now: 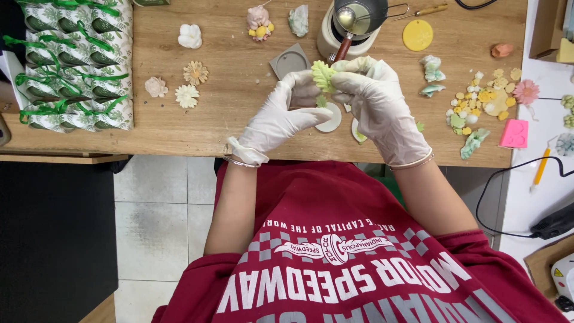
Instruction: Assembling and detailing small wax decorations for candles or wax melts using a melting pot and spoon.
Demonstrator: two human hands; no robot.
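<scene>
Leaf (323,75): green, pinched between both gloved hands above the table (239,128).
Left hand (281,119): fingertips pinch its lower edge.
Right hand (375,101): fingers curled over its top.
Behind: pot (350,27), grey mould (289,61).
Around: flowers (187,96), yellow bits (484,98), wrapped packs (75,63).

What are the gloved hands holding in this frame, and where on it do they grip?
A small light-green leaf-shaped piece, pinched at its edges between the fingertips of the left hand and right hand, above the wooden table.
</scene>
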